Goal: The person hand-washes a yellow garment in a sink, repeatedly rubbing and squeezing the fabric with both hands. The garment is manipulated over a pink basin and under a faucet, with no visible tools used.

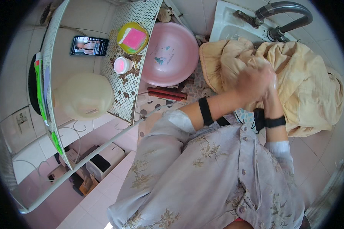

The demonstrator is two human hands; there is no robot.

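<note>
Before me a pale yellow quilted cloth (304, 86) lies bunched at the front of a white sink (222, 27). My left hand (250, 81) is blurred and overlaps my right hand (270, 77) above the cloth. They seem to touch each other; the blur and overlap hide most fingers, and I cannot tell whether either grips the cloth. Wet-looking or foamy white marks show on my right hand. Both wrists wear black bands.
A curved grey faucet (289, 10) rises behind the cloth. Left of it stands a pink basin (172, 57). A rusty perforated shelf (126, 91) holds a yellow soap dish (120, 35) with pink soap, a small white jar (127, 65) and a phone (89, 45).
</note>
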